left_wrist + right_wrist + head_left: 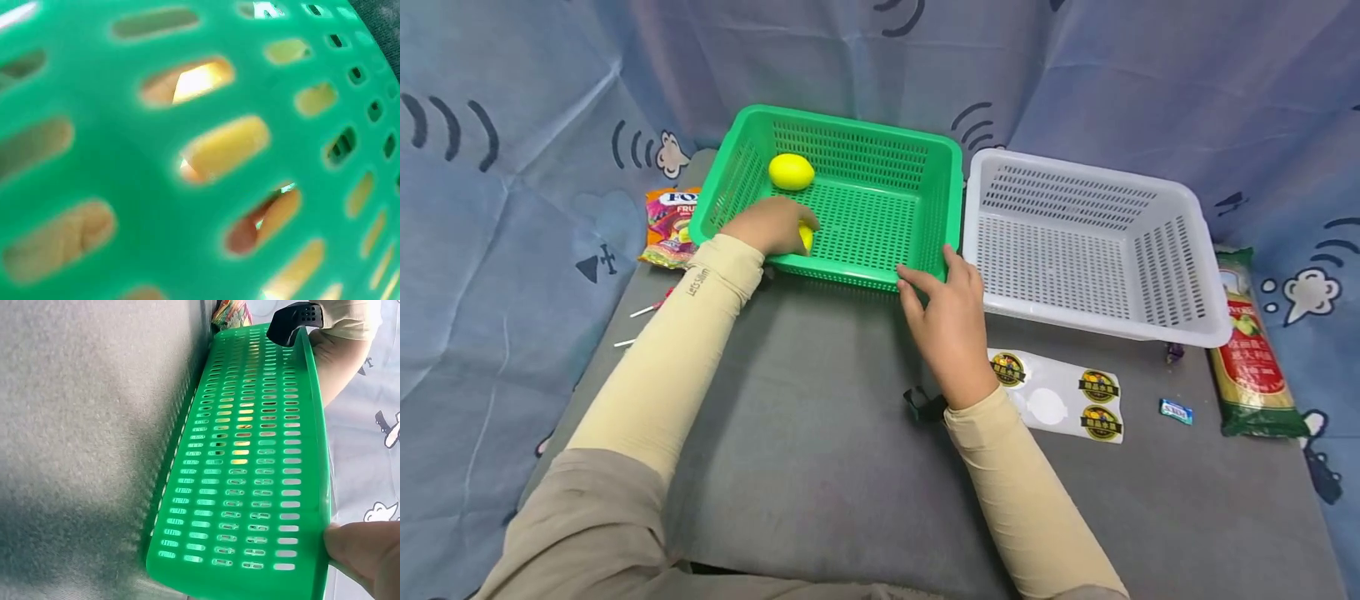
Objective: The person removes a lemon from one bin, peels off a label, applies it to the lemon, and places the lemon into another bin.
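Inside the green basket, my left hand holds a yellow lemon low near the front wall; most of that lemon is hidden by the fingers. Through the wall slots in the left wrist view, yellow peel and parts of fingers show. Another lemon lies in the basket's back left part. My right hand grips the basket's rim at the front right corner, and its thumb touches the rim in the right wrist view.
A white basket stands right of the green one. A sticker sheet, small blue-white wrapped candy and a red-gold packet lie at right. At left are a candy bag and lollipop sticks. Patterned cloth hangs behind.
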{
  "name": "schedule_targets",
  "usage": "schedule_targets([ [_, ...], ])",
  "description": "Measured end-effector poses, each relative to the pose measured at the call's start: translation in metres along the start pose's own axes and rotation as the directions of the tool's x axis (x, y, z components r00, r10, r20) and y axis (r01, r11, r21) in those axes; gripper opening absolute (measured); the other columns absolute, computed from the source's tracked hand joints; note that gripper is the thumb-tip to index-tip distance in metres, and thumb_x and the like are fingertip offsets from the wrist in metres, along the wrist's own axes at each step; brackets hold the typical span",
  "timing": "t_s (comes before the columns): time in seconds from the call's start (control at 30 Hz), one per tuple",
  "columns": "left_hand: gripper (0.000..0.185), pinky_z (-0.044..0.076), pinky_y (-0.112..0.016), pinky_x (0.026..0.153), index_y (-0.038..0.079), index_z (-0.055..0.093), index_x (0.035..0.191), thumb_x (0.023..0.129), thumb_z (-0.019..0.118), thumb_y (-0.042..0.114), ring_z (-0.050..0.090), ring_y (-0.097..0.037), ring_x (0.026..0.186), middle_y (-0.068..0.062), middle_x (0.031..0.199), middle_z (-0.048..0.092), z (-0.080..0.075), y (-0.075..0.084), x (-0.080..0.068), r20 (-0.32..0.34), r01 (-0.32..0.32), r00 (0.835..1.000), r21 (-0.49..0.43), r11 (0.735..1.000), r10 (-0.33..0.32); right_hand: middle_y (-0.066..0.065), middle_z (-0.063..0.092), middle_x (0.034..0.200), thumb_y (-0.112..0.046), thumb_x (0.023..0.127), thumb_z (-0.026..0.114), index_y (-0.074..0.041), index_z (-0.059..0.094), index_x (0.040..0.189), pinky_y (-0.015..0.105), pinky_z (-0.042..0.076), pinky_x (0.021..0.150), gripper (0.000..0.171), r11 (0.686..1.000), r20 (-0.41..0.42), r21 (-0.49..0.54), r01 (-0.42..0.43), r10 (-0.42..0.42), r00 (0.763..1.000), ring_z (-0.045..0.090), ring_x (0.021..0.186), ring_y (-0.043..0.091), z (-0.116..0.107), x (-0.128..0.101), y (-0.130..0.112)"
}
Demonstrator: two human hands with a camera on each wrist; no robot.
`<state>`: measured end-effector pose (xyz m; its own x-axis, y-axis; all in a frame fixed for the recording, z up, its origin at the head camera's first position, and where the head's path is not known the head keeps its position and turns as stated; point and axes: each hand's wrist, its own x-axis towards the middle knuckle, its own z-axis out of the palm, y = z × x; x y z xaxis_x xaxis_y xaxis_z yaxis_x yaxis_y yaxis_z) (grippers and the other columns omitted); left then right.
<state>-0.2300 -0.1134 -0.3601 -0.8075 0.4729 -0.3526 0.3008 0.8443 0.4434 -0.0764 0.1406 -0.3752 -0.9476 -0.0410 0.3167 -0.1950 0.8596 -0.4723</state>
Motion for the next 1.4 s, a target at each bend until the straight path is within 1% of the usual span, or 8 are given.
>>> schedule_targets([
  [0.27,0.049,0.047,-0.049,0.101,-0.001,0.067,0.138,0.09,0.076,0.004,0.053,-0.036,0.12,-0.023,0.141,0.061,0.002,0.007,0.006,-0.111,-0.133,0.985,0.0,0.991,0.132,0.034,0.046,0.155,-0.022,0.103,0.073,-0.014,0.082,0.121,0.059,0.036,0.116,0.022,1.0,0.0,0.021,-0.017,0.017,1.0,0.041,0.141,0.051,-0.001,0.003,0.002],
  [0.37,0.051,0.048,-0.047,0.1,0.003,0.068,0.138,0.089,0.079,0.011,0.051,-0.034,0.125,-0.019,0.141,0.059,0.0,0.016,-0.007,-0.295,-0.216,0.94,-0.129,0.968,0.17,0.034,0.046,0.154,-0.023,0.104,0.073,-0.013,0.082,0.121,0.059,0.037,0.115,0.022,1.0,0.002,0.021,-0.009,0.009,1.0,0.041,0.14,0.051,-0.002,0.004,0.002],
  [0.57,0.052,0.055,-0.042,0.099,0.011,0.071,0.138,0.089,0.087,0.017,0.054,-0.02,0.129,-0.005,0.144,0.059,0.018,0.061,-0.072,-0.526,-0.405,0.833,-0.365,0.838,0.172,0.033,0.047,0.154,-0.023,0.103,0.074,-0.013,0.082,0.121,0.059,0.037,0.115,0.022,1.0,0.004,0.015,-0.01,0.01,1.0,0.041,0.14,0.052,-0.005,0.004,0.003],
  [0.73,0.054,0.055,-0.044,0.099,0.011,0.071,0.139,0.088,0.088,0.016,0.057,-0.029,0.129,-0.011,0.149,0.056,0.085,0.087,-0.108,-0.528,-0.35,0.845,-0.422,0.836,0.087,0.034,0.046,0.154,-0.024,0.102,0.074,-0.013,0.082,0.121,0.06,0.037,0.114,0.023,1.0,0.016,0.011,-0.007,0.007,1.0,0.041,0.139,0.053,-0.006,0.005,0.003],
  [0.9,0.054,0.053,-0.046,0.099,0.011,0.07,0.141,0.09,0.085,0.014,0.057,-0.036,0.131,-0.016,0.148,0.056,0.15,0.083,-0.098,-0.432,-0.264,0.898,-0.378,0.887,0.084,0.033,0.044,0.156,-0.025,0.103,0.074,-0.013,0.081,0.123,0.061,0.036,0.115,0.025,1.0,0.032,0.015,-0.016,0.016,0.999,0.039,0.141,0.053,-0.004,0.005,0.002],
  [1.17,0.056,0.049,-0.05,0.103,0.016,0.067,0.145,0.092,0.083,0.02,0.051,-0.041,0.134,-0.018,0.154,0.05,0.168,0.087,-0.092,-0.388,-0.22,0.917,-0.29,0.931,0.095,0.027,0.039,0.162,-0.026,0.106,0.07,-0.013,0.077,0.132,0.061,0.039,0.113,0.03,0.995,0.089,0.069,-0.072,0.066,0.994,0.039,0.143,0.049,-0.017,0.003,0.007],
  [1.23,0.061,0.042,-0.055,0.109,0.018,0.065,0.148,0.091,0.085,0.024,0.046,-0.043,0.138,-0.019,0.159,0.045,0.167,0.094,-0.097,-0.435,-0.209,0.895,-0.209,0.955,0.101,0.021,0.038,0.165,-0.025,0.106,0.069,-0.013,0.074,0.136,0.06,0.042,0.11,0.033,0.984,0.07,0.136,-0.112,0.103,0.992,0.042,0.144,0.043,-0.029,-0.002,0.01],
  [1.4,0.051,0.037,-0.06,0.106,0.016,0.072,0.137,0.088,0.089,0.021,0.047,-0.039,0.136,-0.016,0.153,0.054,0.169,0.126,-0.105,-0.616,-0.302,0.767,-0.1,0.948,0.179,0.006,0.049,0.158,-0.019,0.103,0.07,-0.01,0.074,0.135,0.049,0.051,0.106,0.033,0.933,-0.042,0.292,-0.208,0.23,0.972,0.05,0.14,0.027,-0.066,-0.032,0.03],
])
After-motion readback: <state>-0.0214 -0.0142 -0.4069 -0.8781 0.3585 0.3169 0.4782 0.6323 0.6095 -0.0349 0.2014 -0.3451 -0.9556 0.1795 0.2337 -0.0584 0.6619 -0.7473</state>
